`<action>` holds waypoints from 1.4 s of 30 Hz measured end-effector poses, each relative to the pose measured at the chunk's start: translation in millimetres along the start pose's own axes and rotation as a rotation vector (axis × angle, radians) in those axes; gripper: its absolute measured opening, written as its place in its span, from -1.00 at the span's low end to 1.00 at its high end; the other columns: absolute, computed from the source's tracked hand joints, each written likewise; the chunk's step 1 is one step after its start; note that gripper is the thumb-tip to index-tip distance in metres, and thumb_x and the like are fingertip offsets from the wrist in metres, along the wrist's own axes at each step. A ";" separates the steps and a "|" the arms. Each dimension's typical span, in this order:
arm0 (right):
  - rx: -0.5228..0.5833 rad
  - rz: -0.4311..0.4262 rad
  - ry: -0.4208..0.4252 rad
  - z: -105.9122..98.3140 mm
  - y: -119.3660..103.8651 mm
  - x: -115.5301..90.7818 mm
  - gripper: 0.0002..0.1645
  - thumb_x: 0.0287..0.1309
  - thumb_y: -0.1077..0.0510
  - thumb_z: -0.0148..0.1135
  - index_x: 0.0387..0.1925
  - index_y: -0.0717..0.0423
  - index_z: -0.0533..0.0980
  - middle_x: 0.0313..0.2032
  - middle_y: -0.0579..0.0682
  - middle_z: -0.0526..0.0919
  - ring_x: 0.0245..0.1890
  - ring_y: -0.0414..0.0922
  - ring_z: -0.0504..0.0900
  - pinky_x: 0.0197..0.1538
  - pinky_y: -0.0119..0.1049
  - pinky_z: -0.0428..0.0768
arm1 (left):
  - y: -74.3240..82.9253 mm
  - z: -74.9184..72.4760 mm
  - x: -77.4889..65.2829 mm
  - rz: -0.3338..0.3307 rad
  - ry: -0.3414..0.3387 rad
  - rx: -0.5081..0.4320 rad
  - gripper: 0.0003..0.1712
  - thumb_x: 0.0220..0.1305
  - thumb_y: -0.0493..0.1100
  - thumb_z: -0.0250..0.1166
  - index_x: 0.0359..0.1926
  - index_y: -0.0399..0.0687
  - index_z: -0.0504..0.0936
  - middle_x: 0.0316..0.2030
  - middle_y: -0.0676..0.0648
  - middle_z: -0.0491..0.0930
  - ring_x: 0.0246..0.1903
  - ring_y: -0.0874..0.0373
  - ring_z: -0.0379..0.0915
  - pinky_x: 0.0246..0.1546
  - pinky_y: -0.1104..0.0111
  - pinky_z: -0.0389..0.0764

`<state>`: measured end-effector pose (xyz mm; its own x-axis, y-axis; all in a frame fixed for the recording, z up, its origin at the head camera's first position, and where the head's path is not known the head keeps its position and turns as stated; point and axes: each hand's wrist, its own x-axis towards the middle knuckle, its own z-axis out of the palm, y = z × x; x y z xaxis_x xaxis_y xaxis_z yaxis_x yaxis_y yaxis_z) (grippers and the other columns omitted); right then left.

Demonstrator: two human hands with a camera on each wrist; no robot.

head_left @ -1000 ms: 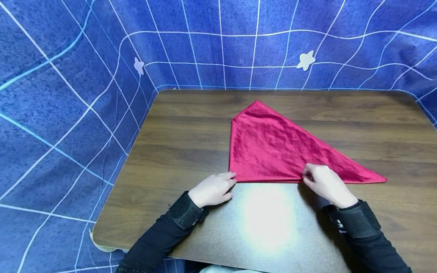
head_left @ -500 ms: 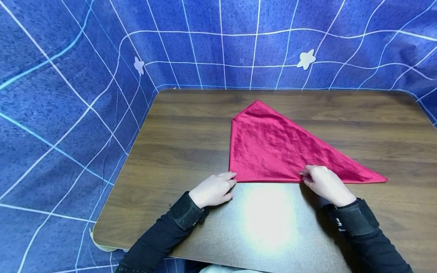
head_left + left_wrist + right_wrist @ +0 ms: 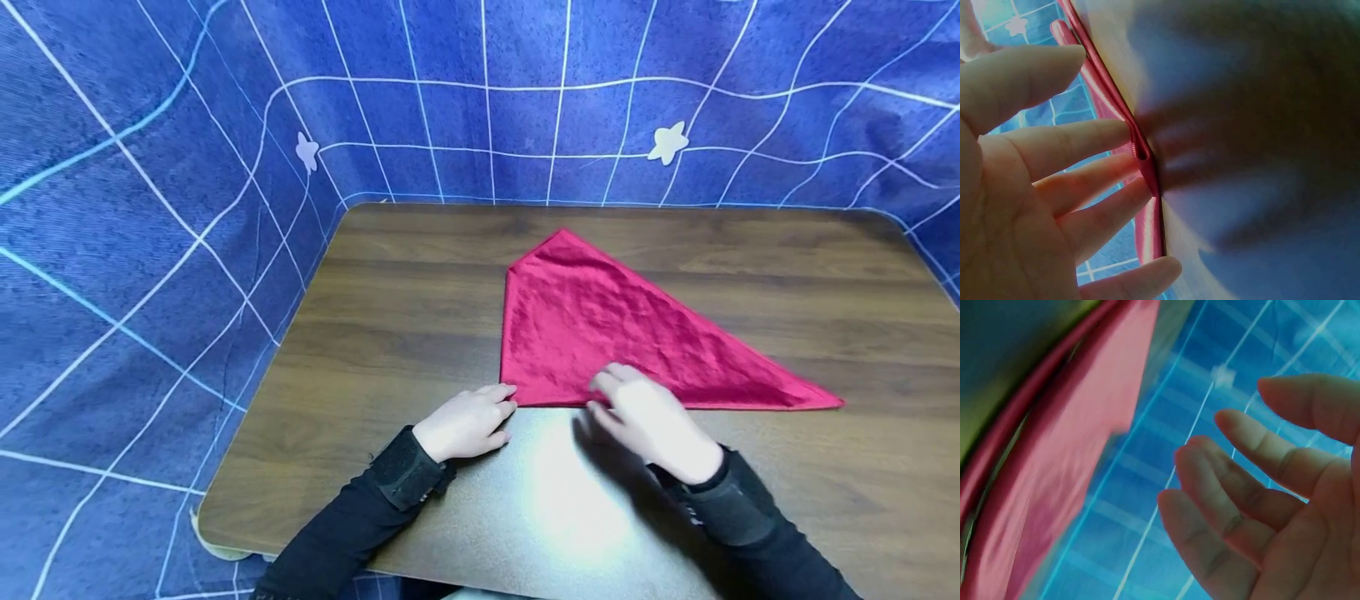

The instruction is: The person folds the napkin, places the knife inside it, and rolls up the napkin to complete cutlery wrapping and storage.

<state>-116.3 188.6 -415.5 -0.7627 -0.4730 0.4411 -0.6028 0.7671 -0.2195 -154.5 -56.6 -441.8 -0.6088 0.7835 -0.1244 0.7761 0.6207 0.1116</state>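
Note:
A crimson satiny cloth (image 3: 592,325), folded in layers, lies flat on the wooden table with a long point toward the right. At its near left corner my left hand (image 3: 467,422) rests with straight, spread fingers; in the left wrist view the fingertips (image 3: 1124,131) touch the folded edge (image 3: 1141,147). My right hand (image 3: 652,417) is over the near edge of the cloth, left of its middle. In the right wrist view that hand (image 3: 1272,506) has relaxed, slightly bent fingers, apart from the cloth (image 3: 1066,469) and holding nothing.
The wooden table (image 3: 390,317) extends around the cloth, with a bright glare spot (image 3: 577,492) near its front. A blue curtain (image 3: 450,108) with white grid lines and stars hangs behind and along the left side.
My right hand has let go of the cloth's near edge and moved left, its fingers opening. The left hand stays at the corner. The head view has tilted slightly.

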 end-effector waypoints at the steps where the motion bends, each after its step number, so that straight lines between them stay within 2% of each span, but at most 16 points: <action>1: 0.007 -0.027 -0.015 4.9 -5.9 3.0 -0.83 -0.19 0.25 0.29 -0.49 0.15 0.45 -0.49 -0.05 0.41 -0.45 -0.12 0.44 -0.42 -0.27 0.46 | 0.5 0.5 0.3 0.004 0.003 0.000 -0.52 0.12 -0.03 0.15 0.01 -0.22 0.49 0.13 -0.18 0.31 0.12 0.00 0.22 -0.04 0.16 0.37; 7: 0.029 -0.112 -0.183 30.3 -32.5 19.9 -0.80 -0.11 0.18 0.27 -0.41 0.21 0.49 -0.37 0.04 0.53 -0.33 -0.06 0.54 -0.26 -0.23 0.50 | 4.0 2.4 2.5 0.005 -0.007 -0.028 -0.53 0.11 -0.03 0.15 0.01 -0.20 0.49 0.13 -0.16 0.31 0.11 0.00 0.22 -0.05 0.16 0.38; 13: 0.007 -0.129 -0.337 41.8 -43.6 29.4 -0.56 -0.08 0.13 0.24 -0.18 0.37 0.49 -0.14 0.23 0.54 -0.07 0.02 0.49 -0.03 -0.17 0.42 | 3.7 3.7 2.1 0.025 -0.009 -0.054 -0.52 0.11 -0.06 0.15 0.03 -0.22 0.47 0.14 -0.17 0.29 0.12 0.01 0.20 -0.03 0.18 0.36; 20: -0.027 -0.109 -0.443 46.5 -47.7 35.9 -0.48 -0.08 0.12 0.21 -0.14 0.47 0.46 -0.14 0.28 0.52 -0.05 0.07 0.47 -0.01 -0.12 0.39 | 0.5 2.5 2.7 0.037 0.000 -0.076 -0.49 0.11 -0.07 0.15 0.07 -0.23 0.44 0.14 -0.17 0.28 0.14 0.01 0.18 0.01 0.20 0.33; 26: -0.093 -0.094 -0.534 48.0 -46.7 37.5 -0.49 -0.11 0.16 0.18 -0.11 0.44 0.45 -0.11 0.24 0.51 -0.03 0.04 0.44 -0.02 -0.07 0.39 | -0.1 -4.0 5.2 -0.017 -0.081 -0.097 -0.41 0.16 -0.04 0.11 0.15 -0.28 0.33 0.20 -0.18 0.22 0.18 0.01 0.12 0.07 0.19 0.26; 29: -0.131 -0.109 -0.549 49.4 -47.2 38.5 -0.51 -0.11 0.15 0.17 -0.12 0.40 0.47 -0.11 0.22 0.52 -0.04 0.03 0.44 -0.03 -0.07 0.40 | -1.4 -7.4 7.7 -0.050 -0.129 -0.113 -0.38 0.20 0.01 0.08 0.19 -0.28 0.27 0.24 -0.16 0.15 0.21 0.02 0.06 0.09 0.14 0.23; 34: -0.168 -0.133 -0.538 49.8 -49.3 41.1 -0.54 -0.13 0.14 0.19 -0.16 0.38 0.49 -0.15 0.20 0.55 -0.08 0.01 0.48 -0.07 -0.14 0.43 | -8.7 -9.6 17.6 -0.053 -0.147 -0.088 -0.42 0.23 0.02 0.03 0.15 -0.27 0.33 0.26 -0.17 0.11 0.23 0.06 0.02 0.08 0.18 0.25; 39: -0.195 -0.163 -0.493 49.2 -52.7 41.2 -0.55 -0.14 0.11 0.24 -0.21 0.37 0.52 -0.19 0.18 0.57 -0.12 0.00 0.53 -0.10 -0.23 0.47 | -17.0 -17.1 30.8 -0.056 -0.185 -0.062 -0.46 0.24 -0.08 0.03 0.16 -0.31 0.31 0.26 -0.20 0.09 0.25 0.07 -0.02 0.10 0.23 0.22; 42: -0.202 -0.176 -0.472 50.5 -54.1 40.7 -0.56 -0.14 0.11 0.25 -0.23 0.37 0.52 -0.21 0.18 0.58 -0.14 0.00 0.54 -0.11 -0.24 0.48 | -22.9 -23.3 40.5 -0.085 -0.237 -0.054 -0.45 0.23 -0.13 0.03 0.20 -0.29 0.26 0.28 -0.19 0.04 0.27 0.09 -0.09 0.13 0.23 0.18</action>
<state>-126.6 105.9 -429.7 -0.7048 -0.7094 0.0071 -0.7093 0.7048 0.0147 -200.7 -38.4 -426.5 -0.6107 0.7042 -0.3622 0.7103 0.6893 0.1426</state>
